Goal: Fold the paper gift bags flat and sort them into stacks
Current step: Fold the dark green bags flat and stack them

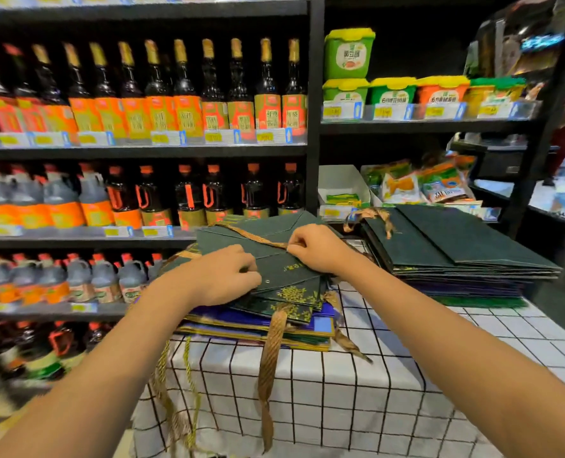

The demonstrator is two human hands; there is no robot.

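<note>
Green paper, dark and flattened, is what both hands work on: the top gift bag (267, 256) lies on a mixed pile of bags (274, 315) at the centre of the view, on the desk (373, 375) with its white cloth gridded in black. From 7 o'clock the left forearm reaches up and in; the left hand (221, 276) lies knuckles up on the bag's near left part, its fingers bent down onto the paper, though whether they pinch an edge is hard to tell from this angle. From 5 o'clock the right forearm comes in; the right hand (314, 247) curls its fingers and pinches the gold ribbon handle (251, 235) that runs across the bag toward 10 o'clock. At 2 o'clock a second stack of flat green bags (453, 246) sits well apart. Loose gold handles (269, 365) hang over the desk's front edge at 6 o'clock. Behind, shelves of bottles (175, 94) are blurred, labels unreadable.
</note>
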